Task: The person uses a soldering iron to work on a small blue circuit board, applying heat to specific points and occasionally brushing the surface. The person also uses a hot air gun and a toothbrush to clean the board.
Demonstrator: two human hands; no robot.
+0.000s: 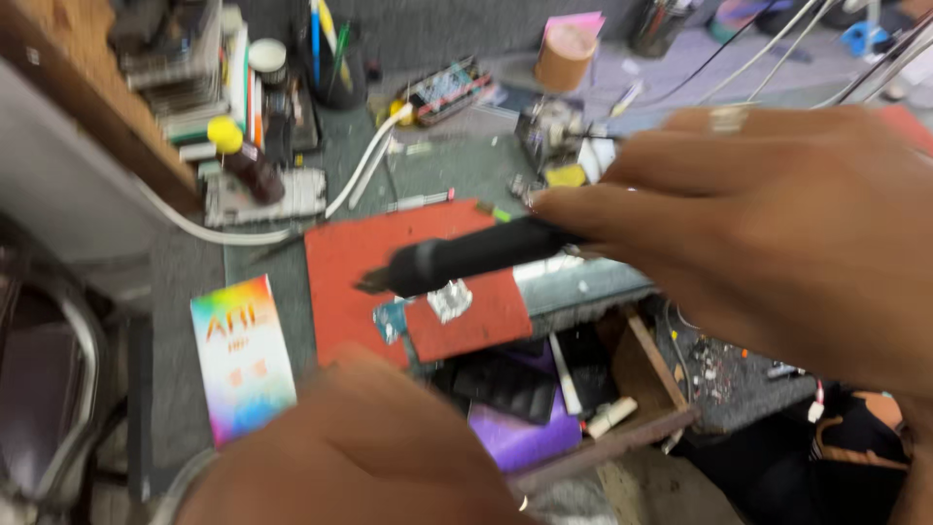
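Overhead, a black tool point(476, 258) is being gripped by the right hand point(777, 243), fingers closed round its rear end, with the fingertips point(549, 202) pressing on the barrel. Its tip is being pointed left and slightly down, over a red mat point(360, 258). Tip contact with the mat cannot be told because of blur. A small silver piece point(449, 299) is lying on the mat just below the barrel, apart from the grip.

The left hand point(360, 457) is being held low at the frame's near edge, knuckles up; whether it is open or closed cannot be told, and nothing is seen in it. A rainbow-coloured box point(243, 358) is lying just left of it.

Open room is being limited: the mat's near edge is overhanging an open drawer point(641, 389) holding a purple item point(520, 437). A white cable point(360, 175) is running along the mat's far-left corner, and a bottle with a yellow cap point(248, 160) is lying beyond it. A tape roll point(564, 53) is standing at the far edge, well apart from both hands.
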